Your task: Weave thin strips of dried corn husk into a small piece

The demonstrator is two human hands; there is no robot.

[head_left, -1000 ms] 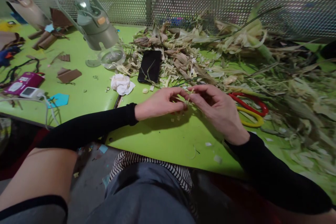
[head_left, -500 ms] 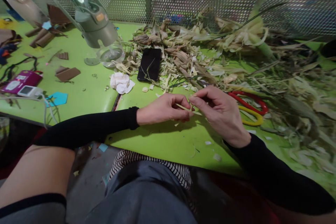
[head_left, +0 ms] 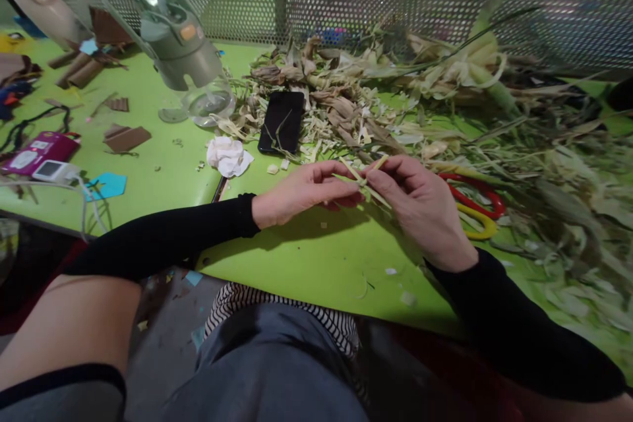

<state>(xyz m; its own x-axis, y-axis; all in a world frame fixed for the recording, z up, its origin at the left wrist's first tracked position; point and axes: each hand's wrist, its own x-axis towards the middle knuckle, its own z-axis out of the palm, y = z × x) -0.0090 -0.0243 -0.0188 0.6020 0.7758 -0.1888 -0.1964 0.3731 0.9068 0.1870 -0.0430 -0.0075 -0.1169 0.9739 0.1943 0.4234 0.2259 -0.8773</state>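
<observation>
Pale green strips of corn husk [head_left: 362, 180] cross in a small knot between my two hands, over the front of the green table [head_left: 306, 264]. My left hand [head_left: 311, 191] pinches the strips from the left, with its fingertips at the crossing. From the right, my right hand [head_left: 415, 201] grips them between thumb and fingers. Several strip ends stick out above and below the knot. Beside my right hand lie the red and yellow handles of a pair of scissors [head_left: 475, 211], partly under husk scraps.
A heap of husks [head_left: 346, 99] spreads along the back and right. A phone [head_left: 281, 122] lies at its edge. A crumpled tissue [head_left: 228, 155], a green water bottle [head_left: 182, 46], a purple device [head_left: 39, 151] and cardboard pieces [head_left: 127, 139] are on the left. A perforated screen [head_left: 341, 6] stands behind.
Both hands have risen slightly and turned the strips. The crossed ends now stand up in view between the fingers. The surrounding things have stayed in place.
</observation>
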